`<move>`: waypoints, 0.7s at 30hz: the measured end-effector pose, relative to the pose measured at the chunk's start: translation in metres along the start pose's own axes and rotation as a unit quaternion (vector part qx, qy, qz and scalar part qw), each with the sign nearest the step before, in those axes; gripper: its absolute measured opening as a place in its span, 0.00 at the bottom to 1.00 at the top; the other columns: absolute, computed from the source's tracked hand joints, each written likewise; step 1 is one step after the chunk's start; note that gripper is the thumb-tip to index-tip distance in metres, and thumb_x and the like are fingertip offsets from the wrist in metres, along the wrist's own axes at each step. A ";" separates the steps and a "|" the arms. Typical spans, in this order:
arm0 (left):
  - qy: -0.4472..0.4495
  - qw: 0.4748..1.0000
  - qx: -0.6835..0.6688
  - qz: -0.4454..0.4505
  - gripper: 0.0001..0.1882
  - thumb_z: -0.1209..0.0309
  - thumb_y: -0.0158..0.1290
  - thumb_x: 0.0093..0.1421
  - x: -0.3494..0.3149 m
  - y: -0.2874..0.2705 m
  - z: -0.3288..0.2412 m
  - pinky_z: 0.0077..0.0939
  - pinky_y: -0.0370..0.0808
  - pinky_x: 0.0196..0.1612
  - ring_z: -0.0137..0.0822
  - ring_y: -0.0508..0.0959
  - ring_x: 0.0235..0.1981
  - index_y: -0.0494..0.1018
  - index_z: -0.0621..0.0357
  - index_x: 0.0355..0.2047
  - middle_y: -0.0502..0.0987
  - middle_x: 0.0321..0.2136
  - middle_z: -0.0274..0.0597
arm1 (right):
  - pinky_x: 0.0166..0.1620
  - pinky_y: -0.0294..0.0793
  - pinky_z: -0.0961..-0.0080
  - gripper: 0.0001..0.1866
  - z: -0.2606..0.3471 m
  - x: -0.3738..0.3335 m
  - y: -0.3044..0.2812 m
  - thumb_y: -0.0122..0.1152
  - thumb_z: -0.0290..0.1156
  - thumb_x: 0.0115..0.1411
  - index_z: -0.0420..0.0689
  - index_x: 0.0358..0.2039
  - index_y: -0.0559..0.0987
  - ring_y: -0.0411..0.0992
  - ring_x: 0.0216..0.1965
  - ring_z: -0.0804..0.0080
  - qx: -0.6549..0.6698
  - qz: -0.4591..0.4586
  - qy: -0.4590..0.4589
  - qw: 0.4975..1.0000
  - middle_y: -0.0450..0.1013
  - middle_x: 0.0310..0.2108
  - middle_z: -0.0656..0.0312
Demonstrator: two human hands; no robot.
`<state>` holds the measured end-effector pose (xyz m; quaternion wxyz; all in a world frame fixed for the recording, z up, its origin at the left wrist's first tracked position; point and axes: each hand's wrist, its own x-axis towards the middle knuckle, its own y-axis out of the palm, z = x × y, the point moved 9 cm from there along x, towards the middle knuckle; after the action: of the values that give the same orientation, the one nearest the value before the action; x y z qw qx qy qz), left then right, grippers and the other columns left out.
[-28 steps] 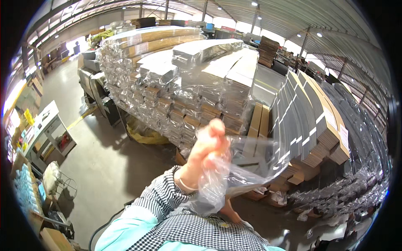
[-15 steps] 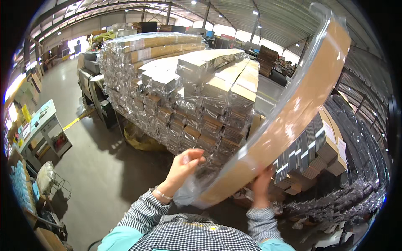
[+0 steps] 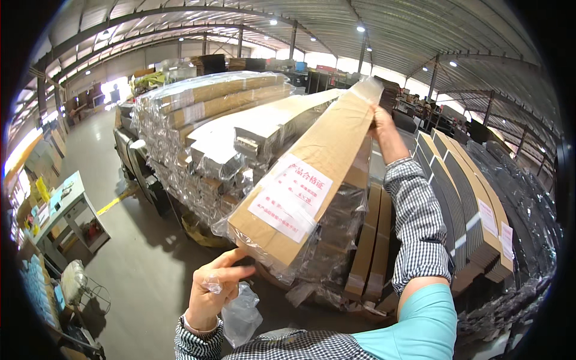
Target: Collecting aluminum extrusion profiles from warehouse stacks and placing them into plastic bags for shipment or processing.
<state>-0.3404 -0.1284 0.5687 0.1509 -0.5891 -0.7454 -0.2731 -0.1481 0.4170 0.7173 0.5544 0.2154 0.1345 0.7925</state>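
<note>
A long, flat brown cardboard package (image 3: 336, 141) in clear plastic wrap slants across the top of the stack, with a white label printed in red on its near end. My right hand (image 3: 381, 127) grips its right edge near the far end, arm stretched forward. Below the near end is my left hand (image 3: 213, 288), its fingers apart and the fingertips close to the package's lower left corner. A small clear, shiny scrap (image 3: 211, 282) sits on those fingers; whether it is tape or plastic I cannot tell. Under that hand hangs a loose clear plastic bag (image 3: 242, 313).
Similar plastic-wrapped packages form a large stack (image 3: 180, 141) ahead. To the right stand strapped bundles of dark strips with brown boards (image 3: 474, 210), beside black wrapped material (image 3: 531, 216). A grey worktable (image 3: 69, 210) stands at left, near a wire-framed stool (image 3: 75, 279).
The package, earlier raised steeply on the right, has come down to the left over the stack, its labelled face up. My right hand has moved forward along it; my left has moved left and nearer.
</note>
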 end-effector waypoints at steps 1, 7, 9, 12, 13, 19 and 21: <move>0.004 1.000 0.008 -0.002 0.17 0.84 0.47 0.56 0.008 0.006 -0.002 0.11 0.59 0.18 0.17 0.66 0.16 0.79 0.69 0.44 0.72 0.56 0.58 | 0.47 0.80 0.58 0.18 -0.020 0.023 0.005 0.53 0.40 0.67 0.38 0.45 0.78 0.80 0.40 0.60 0.018 0.020 0.023 0.999 0.80 0.41 0.53; 0.077 0.976 0.201 -0.025 0.29 0.83 0.46 0.61 0.080 0.022 0.010 0.10 0.60 0.17 0.15 0.64 0.15 0.61 0.66 0.64 0.72 0.56 0.53 | 0.26 0.64 0.86 0.10 -0.046 0.080 0.008 0.60 0.31 0.64 0.43 0.44 0.80 0.67 0.22 0.82 -0.203 0.019 -0.026 0.979 0.77 0.29 0.68; 0.032 0.993 0.110 -0.035 0.34 0.80 0.47 0.62 0.118 0.045 0.037 0.08 0.60 0.18 0.13 0.63 0.16 0.52 0.64 0.68 0.73 0.55 0.51 | 0.26 0.60 0.91 0.09 -0.006 0.071 -0.054 0.60 0.29 0.64 0.46 0.43 0.82 0.63 0.22 0.90 -0.214 0.046 -0.080 0.973 0.75 0.27 0.71; 0.001 0.997 0.065 -0.052 0.32 0.78 0.51 0.61 0.118 0.039 0.092 0.07 0.59 0.19 0.13 0.63 0.18 0.57 0.62 0.66 0.74 0.53 0.48 | 0.44 0.73 0.83 0.10 0.026 -0.004 -0.137 0.60 0.29 0.63 0.38 0.42 0.82 0.74 0.39 0.79 -0.360 -0.127 -0.418 0.824 0.78 0.40 0.65; 0.010 0.993 0.098 -0.067 0.31 0.79 0.51 0.61 0.110 0.026 0.112 0.07 0.59 0.19 0.12 0.63 0.19 0.59 0.61 0.65 0.75 0.52 0.47 | 0.51 0.72 0.78 0.11 0.006 -0.032 -0.159 0.58 0.28 0.64 0.36 0.43 0.80 0.74 0.48 0.74 -0.396 -0.157 -0.398 0.812 0.77 0.48 0.62; -0.212 0.947 0.143 -0.195 0.23 0.78 0.52 0.60 0.033 -0.018 0.227 0.10 0.59 0.23 0.15 0.65 0.24 0.68 0.61 0.57 0.77 0.47 0.40 | 0.46 0.74 0.52 0.22 -0.284 -0.201 -0.355 0.56 0.44 0.63 0.38 0.48 0.76 0.75 0.43 0.46 -0.779 -0.147 0.011 0.610 0.75 0.39 0.42; -0.226 0.955 0.125 -0.144 0.19 0.79 0.49 0.62 0.038 -0.002 0.262 0.10 0.59 0.23 0.15 0.65 0.25 0.70 0.61 0.55 0.77 0.46 0.39 | 0.54 0.68 0.51 0.27 -0.413 -0.282 -0.525 0.63 0.47 0.58 0.38 0.49 0.76 0.69 0.52 0.45 -0.872 -0.162 0.052 0.459 0.72 0.49 0.43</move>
<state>-0.3273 0.0547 0.3781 0.0099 -0.4980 -0.8653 -0.0559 0.1629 0.3467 0.0663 0.5634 -0.4474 -0.5662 0.4024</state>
